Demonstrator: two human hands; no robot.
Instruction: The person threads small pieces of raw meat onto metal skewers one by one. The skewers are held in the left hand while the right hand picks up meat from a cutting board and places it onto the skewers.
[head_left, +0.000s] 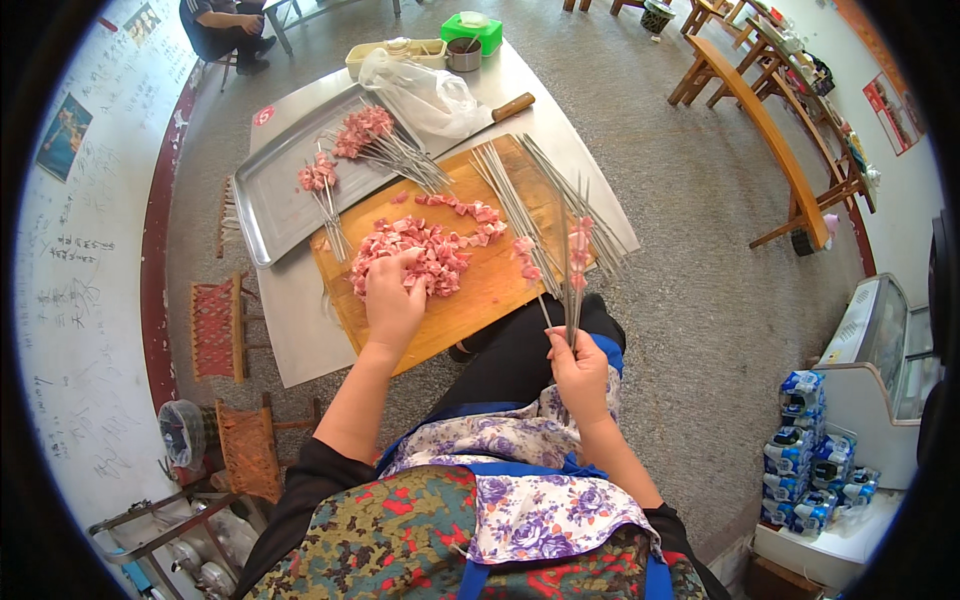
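My left hand reaches into a heap of diced raw meat on a wooden cutting board. Its fingertips touch the meat, but whether they pinch a piece is unclear. My right hand grips several metal skewers upright beyond the board's right corner. Meat pieces are threaded on some of them; one skewer leans left, carrying a few cubes. Bare skewers lie on the board, and another bundle lies along its right edge. A row of meat cubes curves from the heap.
A metal tray holds loaded skewers, their shafts overhanging the board. Behind the board lie a wooden-handled knife and a plastic bag. A metal pot and green box stand farther back. A person sits at far left.
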